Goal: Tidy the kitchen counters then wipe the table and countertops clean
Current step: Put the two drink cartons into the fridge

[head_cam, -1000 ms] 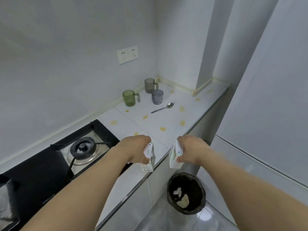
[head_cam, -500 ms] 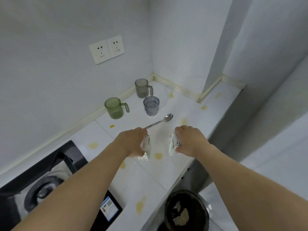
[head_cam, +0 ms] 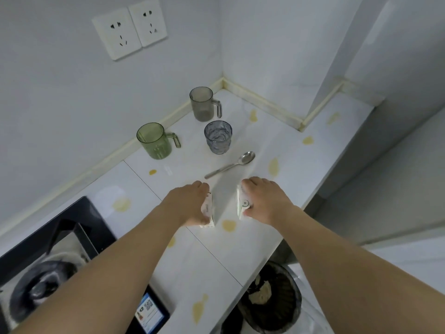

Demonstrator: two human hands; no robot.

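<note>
The left hand has its fingers curled round a small white carton, and the right hand grips a second small carton the same way; both are held side by side, close over the white countertop, with a narrow gap between them. Just beyond the fingertips lies a metal spoon, bowl pointing toward the far corner. Past it stand a clear blue-grey tumbler, a green handled mug near the back wall, and a grey handled mug deeper in the corner. Yellowish stains dot the counter, several near the cartons and along the front edge. To the left sits a black gas hob. Two white wall sockets hang above. Below the counter edge on the floor stands a dark waste bin with scraps inside.
</note>
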